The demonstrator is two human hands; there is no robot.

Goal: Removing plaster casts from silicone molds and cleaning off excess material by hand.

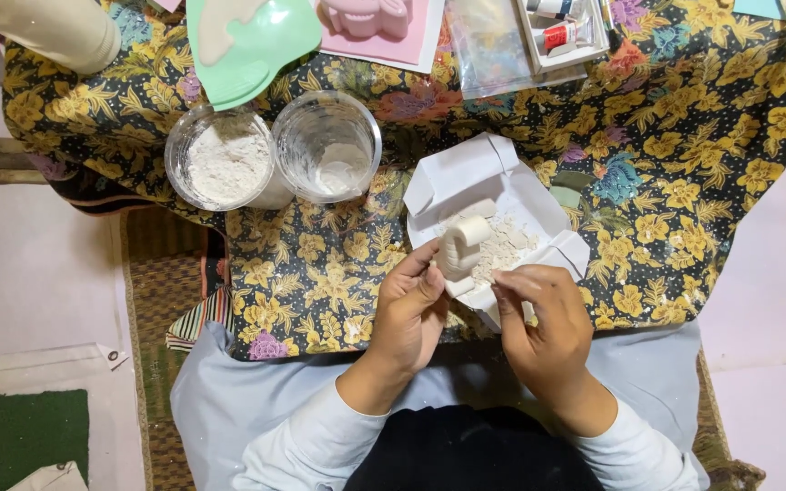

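My left hand (pixel 408 314) grips a small white plaster figure (pixel 462 247) and holds it upright over a folded white paper tray (pixel 466 173). White crumbs and dust (pixel 508 247) lie in that tray. My right hand (pixel 546 323) is just right of the figure, its fingers pinched together near the figure's base. Whether it holds a small tool or scrap, I cannot tell.
Two clear plastic cups stand to the left on the floral cloth (pixel 684 136): one (pixel 220 159) full of white powder, one (pixel 327 145) smeared with white residue. A mint-green mould (pixel 247 41), a pink mould (pixel 377 23) and a box of paint tubes (pixel 564 32) lie at the far edge.
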